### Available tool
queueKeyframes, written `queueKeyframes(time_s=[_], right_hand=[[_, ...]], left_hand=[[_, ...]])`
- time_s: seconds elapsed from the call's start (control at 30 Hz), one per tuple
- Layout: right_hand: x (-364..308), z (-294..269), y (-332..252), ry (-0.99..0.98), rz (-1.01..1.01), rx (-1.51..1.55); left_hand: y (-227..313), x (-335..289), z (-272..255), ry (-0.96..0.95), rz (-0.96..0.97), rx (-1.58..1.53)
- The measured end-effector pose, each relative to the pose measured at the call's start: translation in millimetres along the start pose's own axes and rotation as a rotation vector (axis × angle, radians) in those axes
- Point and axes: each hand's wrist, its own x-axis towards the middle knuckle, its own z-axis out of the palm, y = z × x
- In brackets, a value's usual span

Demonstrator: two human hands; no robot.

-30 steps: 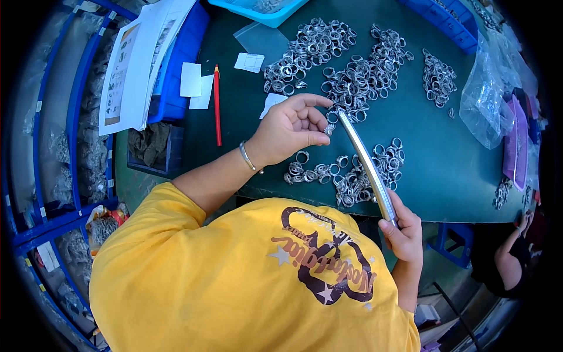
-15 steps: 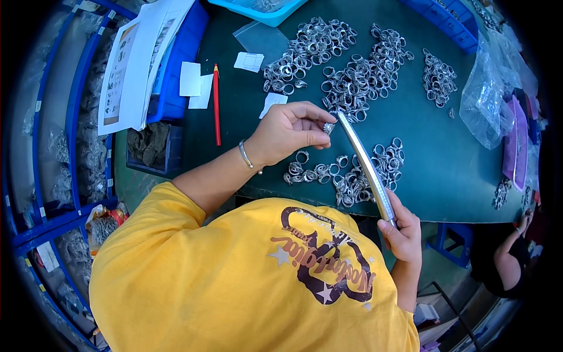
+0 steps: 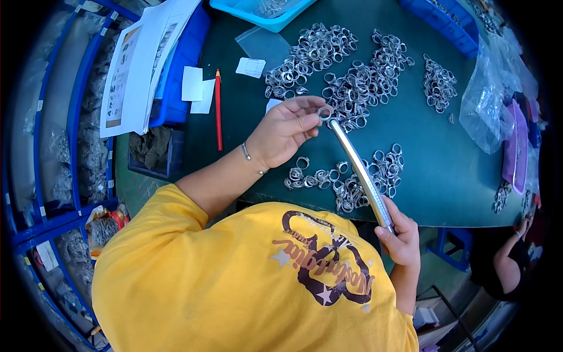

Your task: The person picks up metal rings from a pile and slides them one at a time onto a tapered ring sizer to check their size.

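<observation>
My left hand [image 3: 280, 134] pinches a silver-coloured ring [image 3: 323, 114] between thumb and fingers, its round opening facing up. Right beside that ring lies the narrow tip of a ring mandrel [image 3: 362, 171], a long tapered metal stick with markings along its length. The ring is not around the stick; whether the two touch I cannot tell. My right hand [image 3: 401, 236] grips the mandrel's thick end, holding it slanted over the table. Beneath the stick is a loose pile of rings [image 3: 352, 190], and just past its tip a larger ring pile [image 3: 363, 85].
More rings lie in a far pile [image 3: 316, 47] and a small right-hand pile [image 3: 438, 85] on the green table [image 3: 446, 176]. A red pencil [image 3: 219, 111], paper slips [image 3: 192, 84], blue bins [image 3: 182, 64] and a plastic bag [image 3: 484, 105] surround them. Another person's arm [image 3: 509, 258] shows at right.
My left hand has turned the ring so its opening shows, and shifted slightly left. The mandrel's tip has moved a little left and nearer to me.
</observation>
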Motion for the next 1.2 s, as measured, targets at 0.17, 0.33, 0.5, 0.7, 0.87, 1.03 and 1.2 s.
queueKeyframes(time_s=[0.17,0.33,0.5,0.7,0.87,1.03,1.2], right_hand=[[0,0,0,0.009,0.006,0.002],[1,1,2,0.033,0.004,0.011],[1,1,4,0.063,0.014,0.024],[0,2,6,0.065,0.025,0.063],[1,1,6,0.067,0.022,0.058],[1,2,7,0.068,0.030,0.051],[1,2,6,0.074,0.031,0.049]], left_hand=[[1,-3,10,0.048,0.093,0.302],[1,-5,16,0.063,0.123,0.448],[1,-7,19,0.017,0.171,0.576],[-1,-8,17,-0.046,0.252,0.628],[-1,-9,19,0.008,0.185,0.611],[0,-8,20,0.054,0.127,0.561],[1,-8,20,0.069,0.090,0.516]])
